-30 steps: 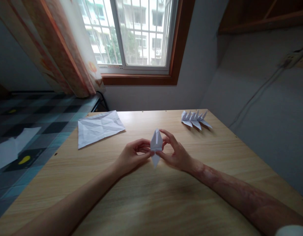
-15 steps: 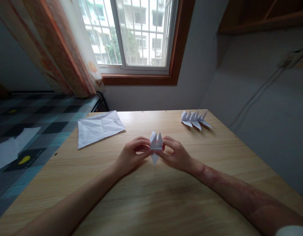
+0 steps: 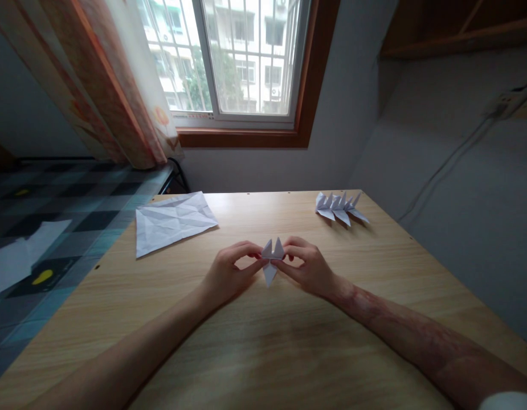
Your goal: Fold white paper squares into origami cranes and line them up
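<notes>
Beyond the far edge of the pale wooden table (image 3: 254,353), we see a barred window (image 3: 252,68) in a brown frame, with a checked bed (image 3: 88,191) to the left. Our folded paper piece (image 3: 273,255) is near the middle of the tabletop, held between both hands; we cannot tell whether it touches the wood. The left hand (image 3: 234,267) pinches its left side between thumb and fingers, and the right hand (image 3: 305,265) pinches the right side the same way, thumbs nearly meeting in front. Two pointed flaps stand up, and one lower flap (image 3: 269,275) points towards us. Off to the left lies a creased white sheet (image 3: 175,222); well apart on the right sits a row of spiky folded papers (image 3: 339,209). In our judgement, uneven thumb pressure could skew the middle crease, pulling outwards could tear the thin paper or open its layers, and squeezing too hard could crumple the upright points, since little seems to support them.
</notes>
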`<state>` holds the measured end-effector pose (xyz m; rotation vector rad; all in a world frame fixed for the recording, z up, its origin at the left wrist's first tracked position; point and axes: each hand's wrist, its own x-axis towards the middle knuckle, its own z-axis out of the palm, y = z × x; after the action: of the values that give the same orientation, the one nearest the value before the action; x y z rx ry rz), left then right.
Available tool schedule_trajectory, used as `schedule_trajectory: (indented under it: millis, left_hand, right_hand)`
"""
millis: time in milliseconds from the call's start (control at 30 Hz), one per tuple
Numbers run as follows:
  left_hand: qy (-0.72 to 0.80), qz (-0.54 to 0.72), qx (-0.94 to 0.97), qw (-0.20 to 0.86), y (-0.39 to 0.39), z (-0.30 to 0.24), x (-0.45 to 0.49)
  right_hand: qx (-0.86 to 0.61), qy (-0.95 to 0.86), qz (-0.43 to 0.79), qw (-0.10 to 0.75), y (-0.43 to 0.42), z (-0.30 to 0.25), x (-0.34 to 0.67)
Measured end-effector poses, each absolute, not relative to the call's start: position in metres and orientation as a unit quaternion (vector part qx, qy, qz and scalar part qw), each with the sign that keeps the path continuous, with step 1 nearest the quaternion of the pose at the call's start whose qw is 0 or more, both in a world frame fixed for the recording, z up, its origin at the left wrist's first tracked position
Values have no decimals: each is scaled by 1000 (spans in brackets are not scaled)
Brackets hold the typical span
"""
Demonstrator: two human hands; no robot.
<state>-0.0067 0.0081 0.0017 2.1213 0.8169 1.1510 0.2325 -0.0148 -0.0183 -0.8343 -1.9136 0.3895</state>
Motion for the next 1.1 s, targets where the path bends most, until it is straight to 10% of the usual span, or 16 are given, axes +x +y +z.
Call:
schedule_trajectory:
  millis: [767, 1100]
  left_hand:
    - [300, 321, 684, 583, 8, -1, -9]
    - [302, 266, 678, 615, 11, -3, -13]
  right_hand:
    - [-356, -690, 475, 414, -18, -22, 234]
    - [-317, -595, 469, 570, -1, -32, 237]
